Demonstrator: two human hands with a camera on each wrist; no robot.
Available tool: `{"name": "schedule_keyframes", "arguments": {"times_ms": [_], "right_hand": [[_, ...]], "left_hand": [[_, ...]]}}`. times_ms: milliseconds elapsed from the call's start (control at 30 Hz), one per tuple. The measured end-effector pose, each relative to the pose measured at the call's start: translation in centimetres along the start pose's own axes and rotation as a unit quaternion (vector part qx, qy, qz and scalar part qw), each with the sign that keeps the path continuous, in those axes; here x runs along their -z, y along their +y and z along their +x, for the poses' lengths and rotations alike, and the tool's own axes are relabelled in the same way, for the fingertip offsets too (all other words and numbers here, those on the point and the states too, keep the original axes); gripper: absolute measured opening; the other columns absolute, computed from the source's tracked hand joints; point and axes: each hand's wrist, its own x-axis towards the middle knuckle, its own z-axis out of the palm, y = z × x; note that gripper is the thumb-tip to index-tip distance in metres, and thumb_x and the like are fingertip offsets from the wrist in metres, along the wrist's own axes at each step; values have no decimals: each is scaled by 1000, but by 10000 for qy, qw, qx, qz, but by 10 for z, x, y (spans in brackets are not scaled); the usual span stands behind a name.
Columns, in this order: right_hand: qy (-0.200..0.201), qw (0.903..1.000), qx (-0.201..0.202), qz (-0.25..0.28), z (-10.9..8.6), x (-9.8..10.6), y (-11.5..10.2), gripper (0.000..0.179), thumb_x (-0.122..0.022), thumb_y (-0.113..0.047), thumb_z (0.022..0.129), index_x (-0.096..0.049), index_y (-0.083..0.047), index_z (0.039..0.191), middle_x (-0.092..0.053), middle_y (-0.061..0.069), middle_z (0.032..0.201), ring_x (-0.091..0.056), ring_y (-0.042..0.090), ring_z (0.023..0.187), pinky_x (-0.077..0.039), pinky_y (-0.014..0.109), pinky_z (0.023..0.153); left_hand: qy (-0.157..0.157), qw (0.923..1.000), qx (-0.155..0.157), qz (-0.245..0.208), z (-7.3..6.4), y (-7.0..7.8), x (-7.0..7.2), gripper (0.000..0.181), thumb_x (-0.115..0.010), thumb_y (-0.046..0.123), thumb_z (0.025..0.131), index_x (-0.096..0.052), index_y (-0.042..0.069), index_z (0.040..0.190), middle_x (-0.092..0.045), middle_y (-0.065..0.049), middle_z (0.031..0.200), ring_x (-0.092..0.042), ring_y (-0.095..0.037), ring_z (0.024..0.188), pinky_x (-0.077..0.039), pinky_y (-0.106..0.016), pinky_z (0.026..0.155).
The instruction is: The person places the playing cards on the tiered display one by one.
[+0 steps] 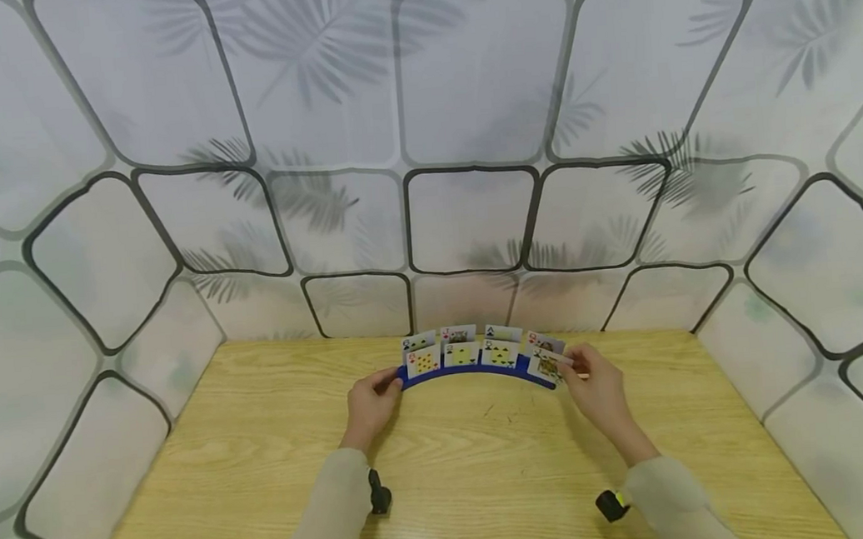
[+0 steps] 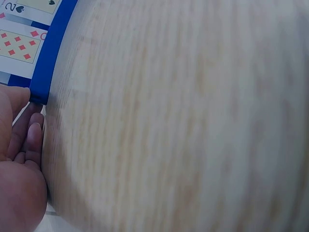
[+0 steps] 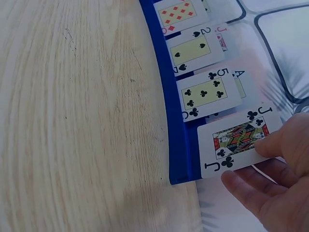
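A curved blue card holder [image 1: 476,368] stands on the table with two rows of upright playing cards. At its left end, my left hand [image 1: 369,403] pinches the holder, thumb on the near side, as the left wrist view shows. My right hand [image 1: 597,383] pinches a jack of clubs [image 3: 231,140] at the holder's right end, thumb across its face. Along the front row stand a five of clubs [image 3: 207,94], a two of spades [image 3: 193,50] and a diamonds card [image 3: 176,14]. Behind them, an ace [image 3: 240,82] and a red jack [image 3: 221,41] show partly, overlapped by the front cards.
The light wooden table [image 1: 475,467] reaches back to a patterned fabric wall [image 1: 473,216], close behind the holder. More of this fabric rises at both sides. Black wrist devices show below the hands, one by the left sleeve [image 1: 334,493] and one by the right sleeve [image 1: 669,495].
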Motion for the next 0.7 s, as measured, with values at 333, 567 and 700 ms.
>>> {"name": "schedule_keyframes", "arguments": {"times_ms": [333,567,700], "right_hand": [[-43,9999,-95,35,7,-11,3,11,-68,-4,100,-66,0,110,-77,24,108,-74,40,99,-64,43,82],[-55,10000,-75,-21,8,-13,4,10,-68,-4,100,-66,0,109,-77,23,106,-74,38,97,-60,31,77],[-38,10000,-9,-69,8,-14,6,10,-69,-3,99,-66,0,108,-77,22,103,-74,38,95,-57,25,75]], "left_hand": [[15,10000,-46,5,2,-4,-1,27,-70,9,100,-76,2,125,-76,-18,125,-71,-35,119,-57,-51,102],[7,10000,-31,-30,2,-5,-2,27,-69,10,100,-76,2,126,-76,-18,127,-70,-35,121,-56,-51,104],[15,10000,-55,-22,2,-5,-1,27,-69,9,100,-76,2,125,-76,-18,126,-70,-36,120,-57,-51,103]]}}
